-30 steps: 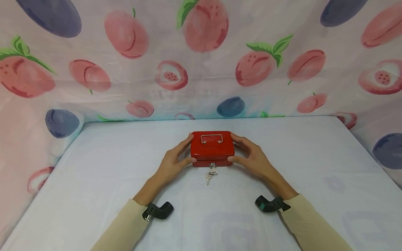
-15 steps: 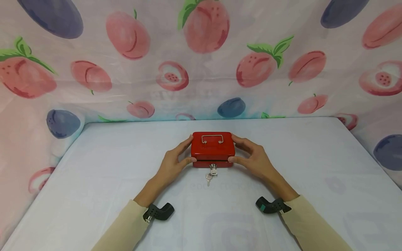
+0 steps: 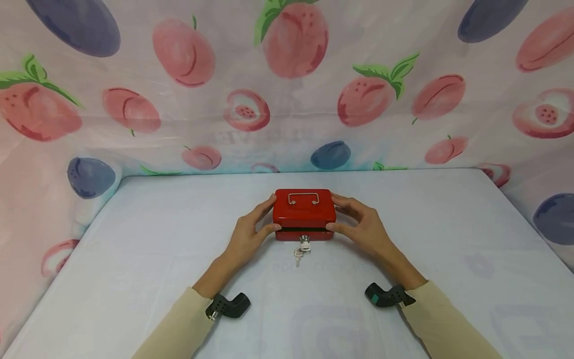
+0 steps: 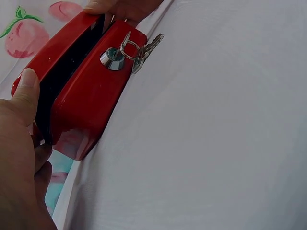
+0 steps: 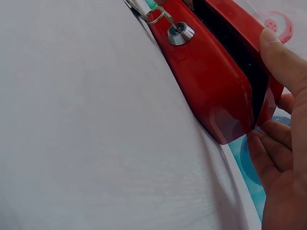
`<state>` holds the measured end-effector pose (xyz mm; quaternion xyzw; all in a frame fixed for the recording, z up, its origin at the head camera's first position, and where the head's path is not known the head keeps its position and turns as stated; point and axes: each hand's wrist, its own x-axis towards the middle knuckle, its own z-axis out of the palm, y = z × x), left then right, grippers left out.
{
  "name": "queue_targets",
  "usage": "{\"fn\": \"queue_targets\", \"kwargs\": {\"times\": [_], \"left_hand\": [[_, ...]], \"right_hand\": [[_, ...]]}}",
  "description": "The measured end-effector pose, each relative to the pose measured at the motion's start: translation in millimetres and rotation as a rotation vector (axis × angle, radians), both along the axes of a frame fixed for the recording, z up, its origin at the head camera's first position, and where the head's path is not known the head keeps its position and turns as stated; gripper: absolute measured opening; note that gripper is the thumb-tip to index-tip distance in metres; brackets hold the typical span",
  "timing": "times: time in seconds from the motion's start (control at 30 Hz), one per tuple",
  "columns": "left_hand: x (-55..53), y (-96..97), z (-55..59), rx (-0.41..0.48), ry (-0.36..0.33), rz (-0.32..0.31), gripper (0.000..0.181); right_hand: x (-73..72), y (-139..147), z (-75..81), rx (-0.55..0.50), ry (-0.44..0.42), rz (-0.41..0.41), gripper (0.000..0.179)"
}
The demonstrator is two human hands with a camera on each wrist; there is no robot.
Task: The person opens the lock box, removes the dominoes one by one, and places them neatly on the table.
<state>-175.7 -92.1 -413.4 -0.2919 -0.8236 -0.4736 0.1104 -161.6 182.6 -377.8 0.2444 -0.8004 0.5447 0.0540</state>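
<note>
Nearest, two tan sleeves come in from the bottom edge, one to each side, each with a black wrist device at its cuff. Beyond them the desk, spread with white cloth, carries a red box around the middle, toward the back. At its front, a key sits in the round silver lock; a second key hangs below it from a ring. The left hand grips the left side of the box's lid, thumb on the front edge, fingers along the side. The right hand grips the right side the same way; each grip is narrow, holding the lid. The lid is tilted up slightly, a dark gap showing along the front. A wire handle lies on its top. Farthest back hangs a pale fabric printed with pink and blue fruit.
</note>
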Motion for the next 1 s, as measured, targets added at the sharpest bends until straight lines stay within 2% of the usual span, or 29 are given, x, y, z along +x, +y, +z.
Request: {"fn": "queue_targets", "kwargs": {"times": [0.23, 0.3, 0.5, 0.53, 0.73, 0.9, 1.0], "left_hand": [[17.3, 5.6, 27.5, 0.046, -0.022, 0.005, 0.060], [15.5, 4.6, 24.5, 0.049, -0.024, 0.003, 0.060], [1.1, -0.6, -0.5, 0.045, -0.008, -0.005, 0.063], [0.4, -0.6, -1.8, 0.046, -0.006, -0.005, 0.062], [0.4, 0.6, -0.3, 0.084, 0.026, -0.024, 0.059], [10.0, 3.6, 16.4, 0.151, 0.036, -0.079, 0.054], [7.4, 2.3, 13.1, 0.189, 0.048, -0.116, 0.054]], "right_hand": [[-0.6, 2.1, 0.0, -0.011, 0.009, 0.053, 0.054], [-0.6, 3.0, 0.0, -0.012, 0.010, 0.064, 0.056], [-1.1, 2.5, 0.4, -0.020, 0.014, 0.073, 0.058], [-1.4, 2.3, 0.3, -0.022, 0.026, 0.075, 0.057], [-3.2, 1.4, -0.8, -0.048, 0.086, 0.093, 0.056], [-3.4, 0.9, -1.1, -0.081, 0.096, 0.099, 0.055], [-3.1, 0.3, -1.1, -0.103, 0.091, 0.093, 0.052]]}}
